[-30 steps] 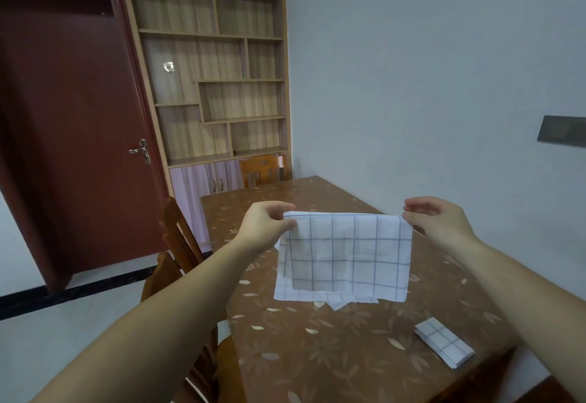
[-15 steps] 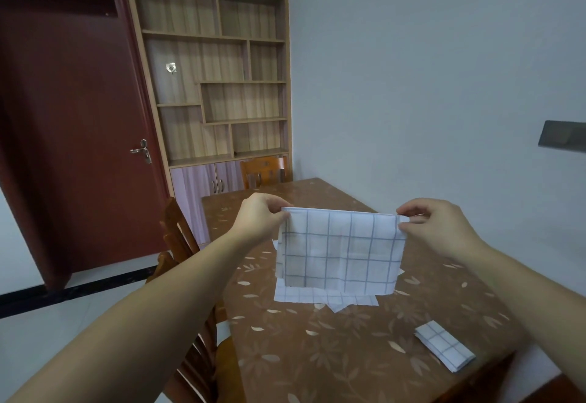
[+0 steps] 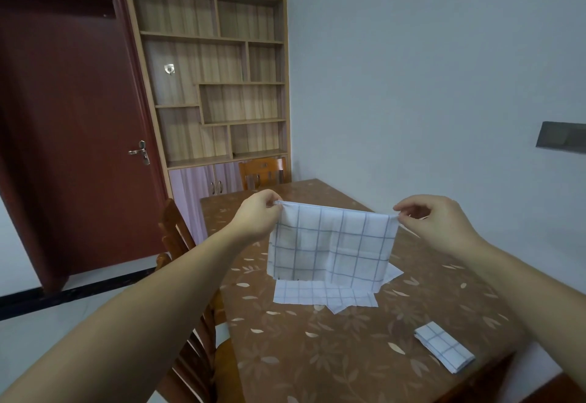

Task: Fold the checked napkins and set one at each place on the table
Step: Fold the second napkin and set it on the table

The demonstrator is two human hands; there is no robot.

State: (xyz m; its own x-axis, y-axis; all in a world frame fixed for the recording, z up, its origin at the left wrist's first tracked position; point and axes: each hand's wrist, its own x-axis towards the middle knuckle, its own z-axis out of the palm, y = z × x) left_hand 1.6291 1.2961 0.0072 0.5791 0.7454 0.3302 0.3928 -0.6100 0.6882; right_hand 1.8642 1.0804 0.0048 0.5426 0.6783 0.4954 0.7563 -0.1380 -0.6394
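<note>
The left grip [image 3: 257,216] pinches the upper left corner of a checked napkin [image 3: 333,244], and the right grip [image 3: 440,223] pinches its upper right corner. The napkin hangs stretched between them, in the air above the counter [image 3: 317,358]. Under it, flat napkins [image 3: 320,296] lie in a loose pile. One folded napkin [image 3: 444,351] lies near the counter's right edge.
</note>
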